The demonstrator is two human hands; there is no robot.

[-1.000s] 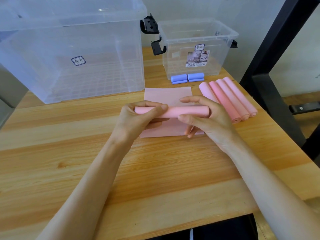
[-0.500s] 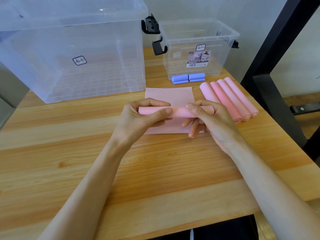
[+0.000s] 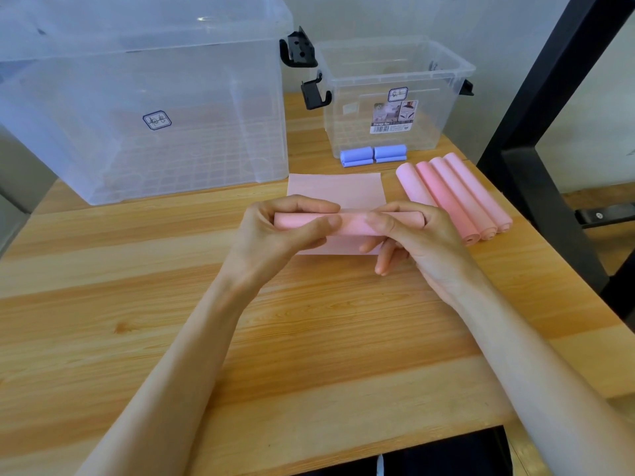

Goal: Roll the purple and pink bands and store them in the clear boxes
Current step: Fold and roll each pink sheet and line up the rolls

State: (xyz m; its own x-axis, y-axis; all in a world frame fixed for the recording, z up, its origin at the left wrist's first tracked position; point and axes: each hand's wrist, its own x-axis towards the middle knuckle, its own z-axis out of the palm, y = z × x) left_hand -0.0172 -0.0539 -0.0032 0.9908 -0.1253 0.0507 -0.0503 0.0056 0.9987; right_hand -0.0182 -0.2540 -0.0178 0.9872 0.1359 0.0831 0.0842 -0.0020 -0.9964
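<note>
Head view: the left hand [image 3: 275, 235] and right hand [image 3: 409, 235] each pinch the partly rolled pink band [image 3: 350, 223] at frame centre, thumbs pressed on the roll. Its flat remainder lies on the table [image 3: 171, 338]. Four rolled pink bands [image 3: 453, 197] and the purple rolls [image 3: 372, 155] lie at upper right, before the small clear box [image 3: 395, 94].

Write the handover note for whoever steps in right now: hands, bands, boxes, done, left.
Left hand and right hand both grip the half-rolled pink band; its flat tail lies on the table.
Done: four pink rolls lie side by side at the right; two purple rolls sit in front of the small clear box.
Left: finish this roll, then store every roll. No bands can be seen in the small box or the large clear box.
</note>
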